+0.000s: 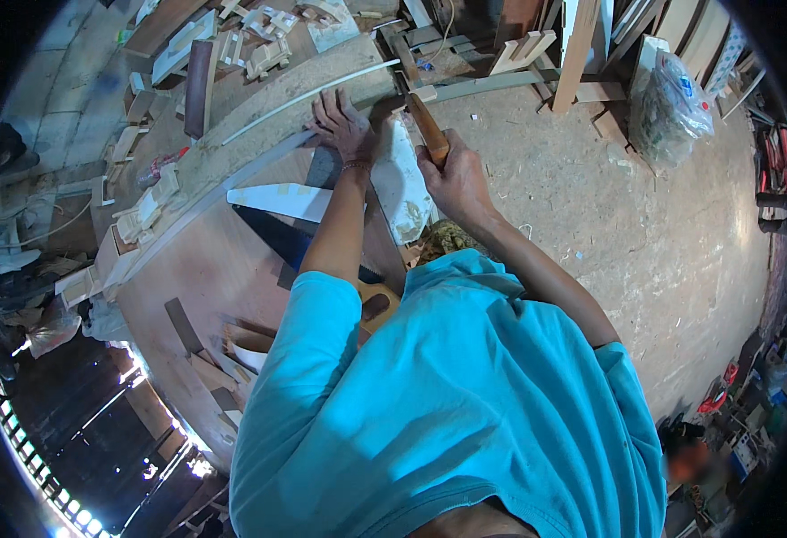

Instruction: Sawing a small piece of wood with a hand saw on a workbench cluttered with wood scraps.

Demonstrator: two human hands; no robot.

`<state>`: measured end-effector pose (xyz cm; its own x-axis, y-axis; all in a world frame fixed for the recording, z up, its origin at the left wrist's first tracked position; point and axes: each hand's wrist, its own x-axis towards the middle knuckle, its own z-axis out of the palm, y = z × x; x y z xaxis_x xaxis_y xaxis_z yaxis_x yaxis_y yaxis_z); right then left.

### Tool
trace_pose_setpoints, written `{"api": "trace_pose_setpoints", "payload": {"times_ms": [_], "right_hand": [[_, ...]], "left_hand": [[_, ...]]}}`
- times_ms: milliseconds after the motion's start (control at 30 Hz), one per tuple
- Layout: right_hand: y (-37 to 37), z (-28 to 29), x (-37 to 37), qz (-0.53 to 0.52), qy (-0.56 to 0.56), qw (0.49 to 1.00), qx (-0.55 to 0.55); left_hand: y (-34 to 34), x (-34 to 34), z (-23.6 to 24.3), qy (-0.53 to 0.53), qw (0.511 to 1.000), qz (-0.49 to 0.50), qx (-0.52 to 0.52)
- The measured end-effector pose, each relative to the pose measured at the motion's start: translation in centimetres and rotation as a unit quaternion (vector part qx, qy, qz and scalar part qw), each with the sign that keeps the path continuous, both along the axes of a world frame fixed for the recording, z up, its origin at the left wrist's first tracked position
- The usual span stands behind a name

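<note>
My left hand (343, 125) lies with fingers spread on the pale wooden workbench (263, 112), near its curved-looking edge. Closed around a brown wooden handle (428, 127) is my right hand (462, 179), just to the right of the left one. The far end of that tool meets a dark part by the bench, and its kind is hard to make out. A long thin white strip (313, 100) rests on the bench beyond my left fingers. Below my left wrist, a white tapered piece (281, 200) lies over a dark blue triangular sheet (272, 235), partly covered by my forearm.
Small wooden joint pieces (270, 56) and a dark brown block (199, 88) lie along the far bench. Boards (577, 56) lean at the back right beside a filled clear plastic bag (671, 112). A white block (401, 184) stands between my arms. Wood scraps (183, 325) lie at left.
</note>
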<state>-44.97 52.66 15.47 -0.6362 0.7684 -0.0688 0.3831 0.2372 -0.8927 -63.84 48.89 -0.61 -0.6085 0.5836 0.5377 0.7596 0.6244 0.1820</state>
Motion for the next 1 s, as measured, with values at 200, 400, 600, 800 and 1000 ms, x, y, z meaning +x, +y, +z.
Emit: {"api": "trace_pose_setpoints", "payload": {"times_ms": [200,400,600,800,1000], "right_hand": [[-0.3,-0.9,-0.2,-0.010,-0.001,0.999,0.034],[-0.9,-1.3,-0.3,-0.010,0.018,0.998,0.053],[-1.4,-0.3,-0.5,-0.034,-0.021,0.999,0.022],[-1.4,-1.0,-0.3,-0.035,-0.020,0.999,0.036],[-1.8,-1.3,-0.7,-0.031,-0.010,0.999,0.030]], "left_hand": [[0.0,0.6,0.1,-0.029,1.000,-0.011,0.002],[-0.6,-0.7,-1.4,0.093,0.995,0.026,0.006],[0.0,-0.1,-0.6,0.016,1.000,0.000,0.015],[0.5,0.8,0.0,-0.019,0.999,0.000,0.029],[0.9,-0.1,-1.1,0.017,0.997,0.069,0.041]]}}
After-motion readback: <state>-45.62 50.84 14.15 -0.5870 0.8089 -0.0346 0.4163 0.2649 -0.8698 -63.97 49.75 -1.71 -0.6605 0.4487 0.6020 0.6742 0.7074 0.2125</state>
